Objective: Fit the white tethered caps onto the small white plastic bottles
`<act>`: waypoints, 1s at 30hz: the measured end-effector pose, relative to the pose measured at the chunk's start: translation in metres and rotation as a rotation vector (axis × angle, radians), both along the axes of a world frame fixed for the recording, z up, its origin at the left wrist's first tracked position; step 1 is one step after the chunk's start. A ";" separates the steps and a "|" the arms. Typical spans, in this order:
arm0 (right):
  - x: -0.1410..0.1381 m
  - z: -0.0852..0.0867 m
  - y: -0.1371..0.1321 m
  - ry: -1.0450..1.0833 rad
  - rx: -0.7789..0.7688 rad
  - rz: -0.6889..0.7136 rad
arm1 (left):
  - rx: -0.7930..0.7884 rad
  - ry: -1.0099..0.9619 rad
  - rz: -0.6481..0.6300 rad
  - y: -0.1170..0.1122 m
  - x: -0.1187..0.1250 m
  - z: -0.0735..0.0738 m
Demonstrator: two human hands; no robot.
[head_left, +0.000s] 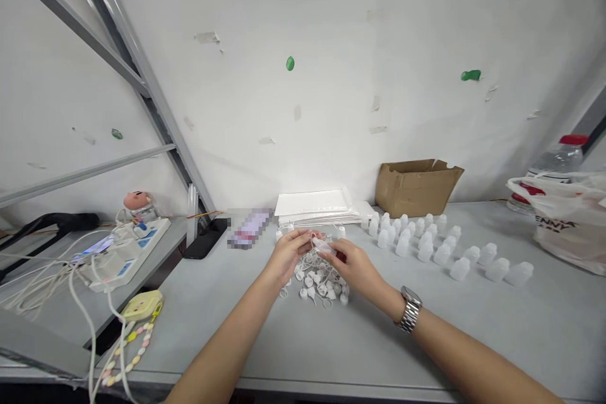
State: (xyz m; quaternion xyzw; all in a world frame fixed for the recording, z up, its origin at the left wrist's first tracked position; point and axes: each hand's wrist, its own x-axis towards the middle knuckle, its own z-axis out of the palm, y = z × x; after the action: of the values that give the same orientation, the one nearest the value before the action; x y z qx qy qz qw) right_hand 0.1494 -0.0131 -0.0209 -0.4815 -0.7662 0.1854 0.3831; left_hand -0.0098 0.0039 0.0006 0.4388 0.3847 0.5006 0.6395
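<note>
In front of me, above a pile of white caps with loop straps, my two hands meet. My right hand has its fingers closed round a small translucent white bottle, which lies tilted toward the left. At the bottle's left end, my left hand pinches a small white piece that looks like one of the strapped caps; the fingers partly hide it. To the right stand several similar bottles in loose rows, upright on the grey table.
Behind my hands lies a stack of white sheets, beside an open cardboard box. A plastic bag and a red-capped bottle stand far right. On the left are a black phone, a power strip, cables and a yellow case.
</note>
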 end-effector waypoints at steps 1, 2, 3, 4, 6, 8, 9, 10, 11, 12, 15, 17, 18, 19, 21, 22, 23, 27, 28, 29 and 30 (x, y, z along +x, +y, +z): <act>0.000 0.000 0.000 -0.001 0.004 -0.005 | -0.005 -0.017 -0.005 0.000 0.001 0.000; 0.000 0.000 0.000 -0.002 0.010 -0.009 | -0.006 -0.032 -0.005 -0.001 0.002 0.000; 0.000 0.000 0.000 -0.003 0.018 -0.012 | -0.002 -0.046 0.000 0.000 0.002 0.000; 0.000 0.000 0.000 -0.002 0.027 -0.012 | 0.004 -0.058 0.005 0.000 0.002 -0.001; 0.000 -0.001 0.000 0.000 0.047 -0.015 | 0.014 -0.063 0.003 0.001 0.002 -0.002; 0.000 -0.001 -0.001 0.009 0.057 -0.026 | 0.015 -0.045 -0.018 0.001 0.001 -0.004; 0.000 -0.001 -0.001 0.014 0.056 -0.033 | 0.013 -0.037 -0.030 0.002 0.001 -0.005; 0.000 -0.001 -0.001 0.017 0.054 -0.040 | 0.010 -0.034 -0.043 0.002 0.000 -0.005; 0.000 -0.001 -0.002 0.019 0.052 -0.047 | 0.006 -0.037 -0.057 0.002 -0.001 -0.005; 0.000 -0.001 -0.002 0.019 0.053 -0.053 | 0.002 -0.043 -0.072 0.002 -0.001 -0.005; 0.001 -0.001 -0.004 0.019 0.083 -0.059 | -0.006 -0.041 -0.106 0.001 -0.002 -0.003; 0.001 -0.001 -0.004 0.017 0.105 -0.055 | -0.020 -0.022 -0.097 0.000 -0.002 -0.001; 0.001 -0.001 -0.004 0.013 0.113 -0.057 | -0.027 -0.014 -0.084 -0.001 -0.002 -0.001; 0.001 -0.001 -0.004 0.007 0.120 -0.063 | -0.029 -0.007 -0.072 -0.001 -0.002 -0.001; 0.002 -0.001 -0.004 -0.014 0.125 -0.083 | -0.017 -0.006 -0.062 -0.001 -0.002 -0.001; 0.002 -0.002 -0.004 -0.027 0.128 -0.091 | -0.006 -0.009 -0.064 -0.001 -0.002 -0.002; 0.002 -0.002 -0.004 -0.038 0.140 -0.093 | 0.005 -0.015 -0.067 -0.001 -0.002 -0.003; 0.002 -0.007 -0.002 -0.052 0.314 -0.049 | 0.018 -0.026 -0.084 -0.002 0.000 -0.003; 0.002 -0.008 -0.002 -0.061 0.369 -0.039 | 0.021 -0.026 -0.087 -0.003 0.001 -0.002; 0.002 -0.008 -0.002 -0.082 0.416 -0.037 | 0.027 -0.025 -0.090 -0.004 0.002 -0.001; 0.002 -0.008 -0.002 -0.116 0.456 -0.041 | 0.035 -0.025 -0.087 -0.005 0.002 0.000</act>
State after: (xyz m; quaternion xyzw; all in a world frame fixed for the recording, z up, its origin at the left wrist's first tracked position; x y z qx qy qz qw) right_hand 0.1518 -0.0152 -0.0290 -0.4080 -0.7988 -0.0283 0.4412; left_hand -0.0074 -0.0008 0.0010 0.4599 0.3483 0.4844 0.6577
